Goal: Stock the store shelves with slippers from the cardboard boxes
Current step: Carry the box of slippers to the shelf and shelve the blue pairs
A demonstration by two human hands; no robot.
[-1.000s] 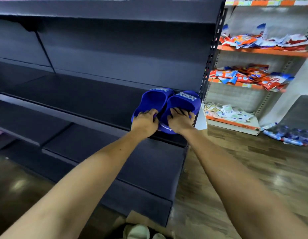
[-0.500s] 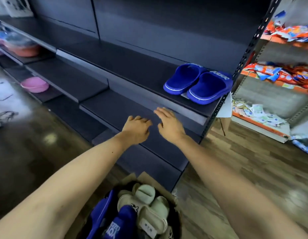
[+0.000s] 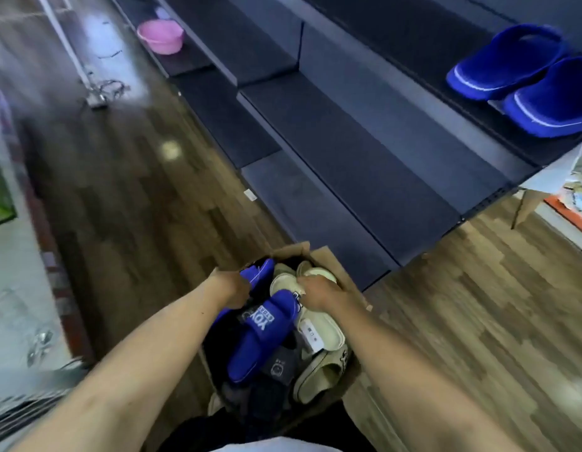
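Note:
An open cardboard box [image 3: 327,260] on the floor below me holds several slippers, blue, cream and dark. My left hand [image 3: 231,287] grips a blue slipper [image 3: 258,276] at the box's far left. My right hand [image 3: 319,292] curls over a cream slipper [image 3: 284,281] at the far right of the box. Another blue slipper [image 3: 261,334] with white lettering lies in the middle. A pair of blue slippers [image 3: 524,78] stands on the dark shelf [image 3: 397,102] at the upper right.
Dark stepped shelves run diagonally from top centre to the right. A pink basin [image 3: 160,36] sits on a low shelf at the top left. Wooden floor [image 3: 126,197] surrounds the box. A cable and pole [image 3: 94,93] lie on the floor at the left. Packaged goods [image 3: 581,194] show at the right edge.
Both hands left the blue pair on the shelf, drew back and dropped into the box. My view tilted down from the shelves to the box.

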